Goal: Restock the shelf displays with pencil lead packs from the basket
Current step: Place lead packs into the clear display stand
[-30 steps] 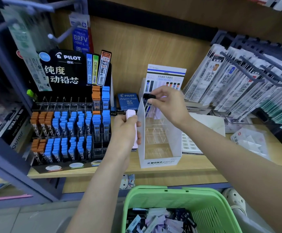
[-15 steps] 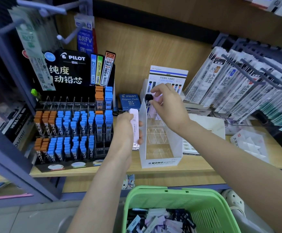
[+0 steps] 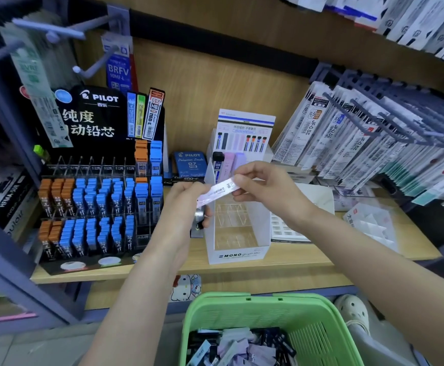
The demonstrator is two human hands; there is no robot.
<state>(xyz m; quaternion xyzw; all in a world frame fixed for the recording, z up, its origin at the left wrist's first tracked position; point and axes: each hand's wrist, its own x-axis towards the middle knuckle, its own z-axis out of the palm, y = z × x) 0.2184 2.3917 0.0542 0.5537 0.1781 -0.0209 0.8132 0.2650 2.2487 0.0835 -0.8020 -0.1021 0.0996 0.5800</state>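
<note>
Left hand (image 3: 186, 204), at 9 o'clock of the white card MONO display stand (image 3: 238, 256): grips the low end of a slim pale-pink plastic lead pack (image 3: 216, 191). Right hand (image 3: 265, 186): pinches the upper end between thumb and fingers. Both clamped on that one pack, joined through it. Pack tilted, high end toward 2 o'clock, held above the stand's middle cells, not yet in one. Dark-and-silver item (image 3: 198, 219) tucked under the left fingers; cannot tell what, maybe a second pack.

Progress, judged: early. Back row at 12 o'clock holds a black-capped pack (image 3: 217, 161), a pink one (image 3: 228, 161) and a lilac one (image 3: 239, 159). Clear divider cells (image 3: 232, 215) nearer 6 o'clock look vacant. Green plastic mesh basket (image 3: 242, 307) at 6 o'clock heaped with loose dark, lilac and pale packs (image 3: 242, 344). Leaves most of the stand to fill.

Room and edges:
- Tall translucent side walls fence the cells, the left wall just beside the left fingers. Best entry from straight above.
- Black Pilot rack of blue and orange lead tubes (image 3: 96, 207) close at 9 o'clock; risks a knock from the left knuckles.
- Small blue Pilot box (image 3: 190, 163) at 11 o'clock, just beside the stand.
- Hanging white refill sleeves on grey pegs (image 3: 361, 143) at 2 o'clock, well apart.
- Basket rim near under both forearms.
</note>
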